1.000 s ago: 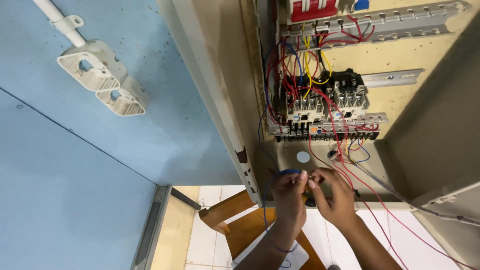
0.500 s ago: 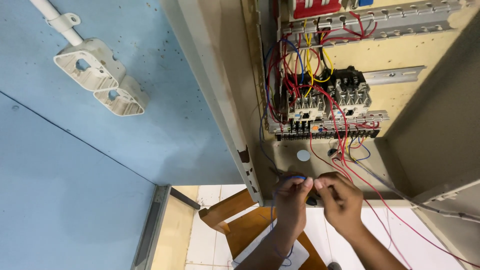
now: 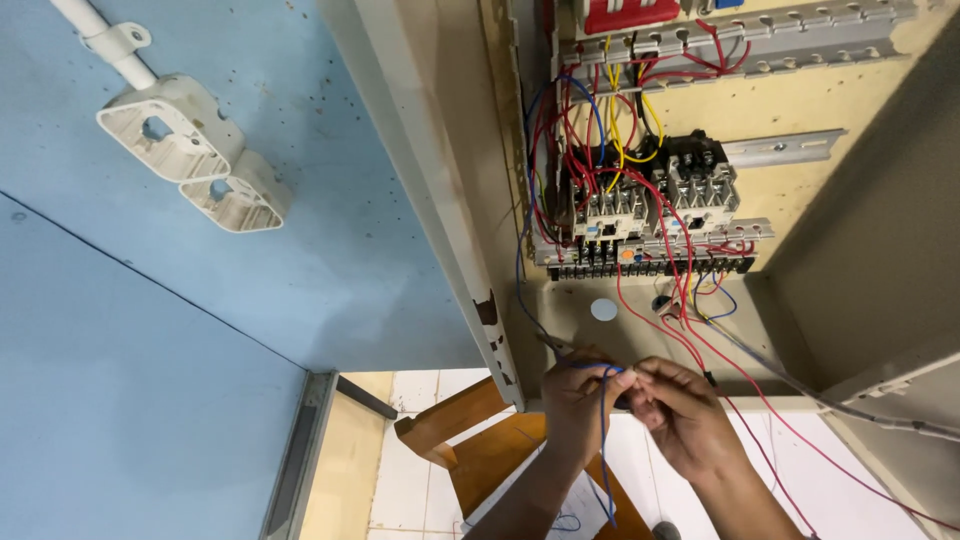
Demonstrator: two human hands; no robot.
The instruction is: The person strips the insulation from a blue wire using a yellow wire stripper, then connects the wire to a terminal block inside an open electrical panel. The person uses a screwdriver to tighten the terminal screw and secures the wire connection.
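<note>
Our left hand (image 3: 578, 392) pinches a thin blue wire (image 3: 602, 440) between thumb and fingertips, and our right hand (image 3: 680, 412) closes its fingertips on the same wire just to the right, with a small dark tool or sleeve between the two hands that we cannot make out. The wire hangs in a loop below our hands, near the bottom opening of the electrical cabinet (image 3: 860, 250). We judge the first risk to be a slip: the wire is thin, the grip is only at the fingertips, and a pull could draw it free. Just to the right, loose red wires (image 3: 720, 360) trail down past our right wrist, so a wide movement could snag them and strain their terminals. Farther up, the contactors (image 3: 650, 200) sit amid crowded red, yellow and blue leads, and a bare end touching the wrong terminal there could cause a short. Below us a wooden chair (image 3: 470, 440) stands on the tiled floor, where a dropped part would scatter.
</note>
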